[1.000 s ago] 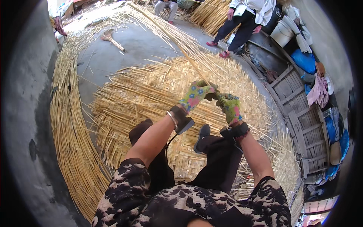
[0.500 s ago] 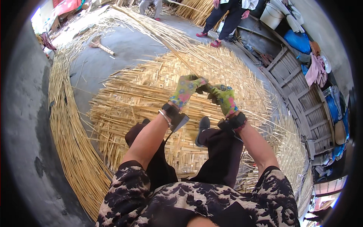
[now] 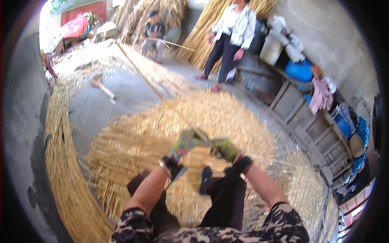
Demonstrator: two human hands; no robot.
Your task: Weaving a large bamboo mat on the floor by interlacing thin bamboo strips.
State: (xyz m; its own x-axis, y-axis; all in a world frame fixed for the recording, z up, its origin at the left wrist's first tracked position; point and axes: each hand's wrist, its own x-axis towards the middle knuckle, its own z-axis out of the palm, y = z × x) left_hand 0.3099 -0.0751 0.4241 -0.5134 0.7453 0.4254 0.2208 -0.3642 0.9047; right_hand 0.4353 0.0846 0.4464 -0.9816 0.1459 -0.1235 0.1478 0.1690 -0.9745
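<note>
My left hand [image 3: 187,142] and my right hand [image 3: 225,150], both in green flowered gloves, are close together over a large woven reed mat [image 3: 223,111]. Between them they grip the near end of a long reed stalk [image 3: 142,77]. It slants away to the far left, well past the mat's edge. Motion smears the gloves, so the exact finger grip is hard to read. Beneath my arms the mat has loose reed ends sticking out on its left side, and my shoe [image 3: 206,180] stands on it.
A bundle of reeds [image 3: 67,170] runs along the left wall. A short broom [image 3: 102,87] lies on the floor. One person [image 3: 231,38] stands at the back; another [image 3: 154,34] sits holding a thin stalk. A wooden ladder-like frame [image 3: 302,119] and bags line the right.
The view has tipped up, bringing more of the back wall and both people into sight. My hands appear lower and slightly left, still together on the reed stalk.
</note>
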